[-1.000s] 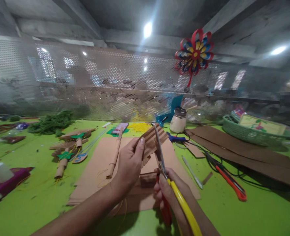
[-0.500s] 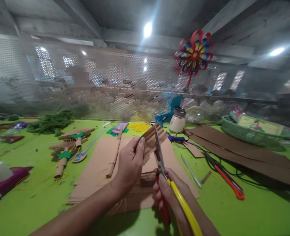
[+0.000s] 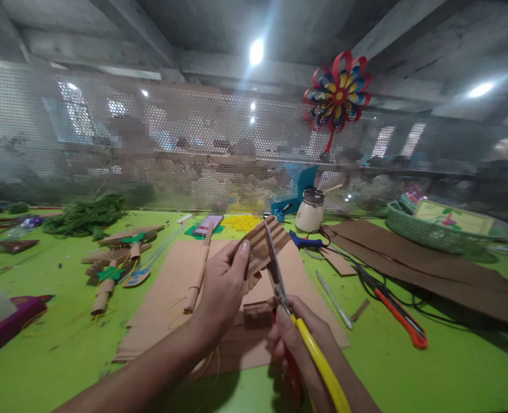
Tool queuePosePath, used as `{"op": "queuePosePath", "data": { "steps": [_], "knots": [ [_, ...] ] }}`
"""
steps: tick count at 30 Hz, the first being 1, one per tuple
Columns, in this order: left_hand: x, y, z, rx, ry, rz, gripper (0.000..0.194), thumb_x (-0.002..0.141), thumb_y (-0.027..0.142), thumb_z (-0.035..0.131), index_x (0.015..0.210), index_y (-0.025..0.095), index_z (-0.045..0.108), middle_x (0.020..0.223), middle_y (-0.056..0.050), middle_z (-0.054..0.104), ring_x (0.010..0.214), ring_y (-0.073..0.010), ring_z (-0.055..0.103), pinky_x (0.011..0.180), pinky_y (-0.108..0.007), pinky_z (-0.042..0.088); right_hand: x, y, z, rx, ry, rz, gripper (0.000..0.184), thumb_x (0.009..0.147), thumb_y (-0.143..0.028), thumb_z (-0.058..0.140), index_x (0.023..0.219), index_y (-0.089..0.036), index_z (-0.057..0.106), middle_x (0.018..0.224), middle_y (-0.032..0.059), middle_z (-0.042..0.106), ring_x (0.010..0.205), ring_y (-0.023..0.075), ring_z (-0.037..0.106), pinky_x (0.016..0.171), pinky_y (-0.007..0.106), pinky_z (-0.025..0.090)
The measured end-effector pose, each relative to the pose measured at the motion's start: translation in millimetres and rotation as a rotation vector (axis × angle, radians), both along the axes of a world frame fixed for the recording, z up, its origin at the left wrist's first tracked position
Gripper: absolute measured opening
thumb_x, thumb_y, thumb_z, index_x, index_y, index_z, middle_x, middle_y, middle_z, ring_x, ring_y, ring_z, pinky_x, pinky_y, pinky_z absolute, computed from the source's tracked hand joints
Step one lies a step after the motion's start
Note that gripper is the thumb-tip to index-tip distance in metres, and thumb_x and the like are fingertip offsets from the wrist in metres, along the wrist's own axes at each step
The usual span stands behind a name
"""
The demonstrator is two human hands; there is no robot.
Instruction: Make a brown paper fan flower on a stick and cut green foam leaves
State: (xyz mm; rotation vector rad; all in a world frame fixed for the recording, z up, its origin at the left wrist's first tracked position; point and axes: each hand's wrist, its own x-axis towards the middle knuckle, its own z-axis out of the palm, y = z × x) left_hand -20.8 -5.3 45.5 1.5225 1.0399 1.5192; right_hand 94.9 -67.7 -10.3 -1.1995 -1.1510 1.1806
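My left hand (image 3: 225, 275) pinches a piece of pleated brown paper (image 3: 262, 244) between thumb and fingers. My right hand (image 3: 299, 330) is closed on the handles of a pair of scissors (image 3: 318, 355), one yellow and one red. The blades point up and away, one crossing the front of the pleated paper. Below both hands lies a stack of flat brown paper sheets (image 3: 154, 312). A rolled paper tube (image 3: 198, 272) with yellow string rests on it to the left. Another folded brown piece (image 3: 256, 314) lies on the stack, partly behind my right hand.
On the green table (image 3: 59, 350), paper figures with green stars (image 3: 111, 273) and green string (image 3: 88, 215) lie left. Right are a blue-handled tool (image 3: 307, 242), a silver pen (image 3: 333, 298), an orange cutter (image 3: 402, 318), a jar (image 3: 310, 212), long brown sheets (image 3: 426, 269) and a green basket (image 3: 430, 232).
The scissor blades have shifted slightly down and left against the pleated paper, and the handles look a little closer. The whole view has drifted slightly. Both hands keep their holds.
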Motion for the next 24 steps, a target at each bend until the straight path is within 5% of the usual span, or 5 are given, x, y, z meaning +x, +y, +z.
{"op": "queuePosePath", "data": {
  "steps": [6,11,24],
  "knots": [
    [1,-3,3.5,-0.103,-0.097,-0.086,0.029,0.086,0.027,0.049,0.061,0.015,0.057,0.062,-0.001,0.060,0.057,-0.0110,0.052,0.053,-0.021,0.045,-1,-5,5.5,0.015,-0.033,-0.013,0.056,0.074,-0.070,0.052,0.093,-0.018,0.057,0.056,-0.0036,0.049,0.042,0.0065,0.038,0.040,0.018,0.031],
    [1,-2,0.9,-0.162,-0.206,-0.160,0.019,0.085,0.026,0.051,0.079,0.013,0.063,0.065,-0.002,0.064,0.058,-0.0110,0.055,0.055,-0.021,0.047,-2,-5,3.8,0.019,-0.037,-0.014,0.054,0.075,-0.069,0.052,0.090,-0.018,0.057,0.057,-0.0030,0.049,0.044,0.0071,0.038,0.042,0.018,0.031],
    [2,-3,0.3,-0.196,-0.222,-0.168,0.024,0.083,0.029,0.053,0.091,0.011,0.067,0.073,-0.005,0.067,0.064,-0.0140,0.058,0.055,-0.022,0.045,-8,-4,-6.7,0.047,0.055,-0.068,0.049,0.075,-0.063,0.056,0.092,-0.018,0.059,0.058,-0.0022,0.050,0.044,0.0068,0.036,0.038,0.016,0.028]
  ]
}}
